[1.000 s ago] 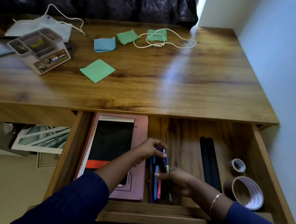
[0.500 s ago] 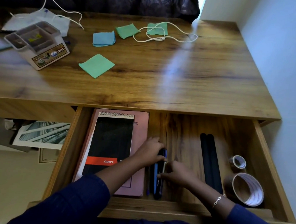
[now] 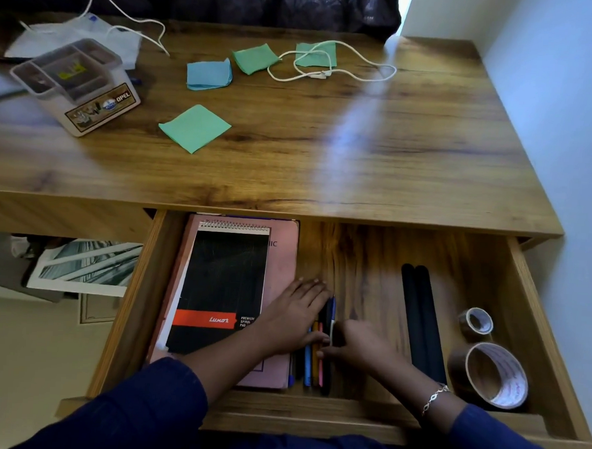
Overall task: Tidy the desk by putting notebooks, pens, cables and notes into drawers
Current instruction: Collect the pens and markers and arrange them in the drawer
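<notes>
So the desk (image 3: 291,162) is mostly sorted, and the open drawer (image 3: 540,306) under its front edge is taking the stuff. The pink notebook (image 3: 282,258) lies along the drawer's left side with the black spiral pad (image 3: 223,282) on top. The white cable (image 3: 330,70) is looped near the desk's back edge, not yet put away, same for the green note (image 3: 195,128) left of centre.

Left hand (image 3: 293,317) lies flat on the pink notebook's right edge, fingers straight and pressed together, thumb touching the pens (image 3: 311,362). Right hand (image 3: 360,344) is on the bundle's other side with fingers curled. I honestly can't tell if it's pinching a pen or just nudging.

The pens sit mid-drawer, right beside the notebook, running front to back. My take for squaring them up: keep the left palm as a fence, push sideways from the right with gentle pressure so they line up parallel, and don't lift, or the round ones will roll toward the drawer's bare middle.
</notes>
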Available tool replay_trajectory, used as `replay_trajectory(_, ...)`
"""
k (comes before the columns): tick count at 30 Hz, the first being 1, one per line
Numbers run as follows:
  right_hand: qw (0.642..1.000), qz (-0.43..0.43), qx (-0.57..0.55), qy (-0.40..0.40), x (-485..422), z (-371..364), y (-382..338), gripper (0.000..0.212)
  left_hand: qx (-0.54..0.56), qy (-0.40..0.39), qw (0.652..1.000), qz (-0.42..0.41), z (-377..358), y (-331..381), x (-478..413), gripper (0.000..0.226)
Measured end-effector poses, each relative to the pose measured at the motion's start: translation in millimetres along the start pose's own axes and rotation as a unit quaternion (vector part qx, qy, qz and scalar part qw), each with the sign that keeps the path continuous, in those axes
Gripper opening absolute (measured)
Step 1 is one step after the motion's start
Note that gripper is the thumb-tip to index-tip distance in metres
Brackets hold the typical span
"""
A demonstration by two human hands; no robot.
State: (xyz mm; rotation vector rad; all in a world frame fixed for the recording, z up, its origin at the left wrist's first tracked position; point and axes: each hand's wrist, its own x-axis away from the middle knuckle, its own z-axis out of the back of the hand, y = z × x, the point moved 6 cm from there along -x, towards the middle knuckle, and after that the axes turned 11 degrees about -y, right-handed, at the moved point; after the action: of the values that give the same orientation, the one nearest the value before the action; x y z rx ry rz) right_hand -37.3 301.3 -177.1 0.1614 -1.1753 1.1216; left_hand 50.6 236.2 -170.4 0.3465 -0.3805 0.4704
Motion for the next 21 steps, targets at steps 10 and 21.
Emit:
replay_trajectory(10,0.993,-0.05,0.106,0.029,0,-1,11,0.044,-0.06,-0.012,0.998,-0.006,-8,11,0,0.075)
replay_trajectory(21,0.985,0.042,-0.032,0.167,12,38,30,0.028,0.062,0.045,0.997,0.017,-3,-6,14,0.064)
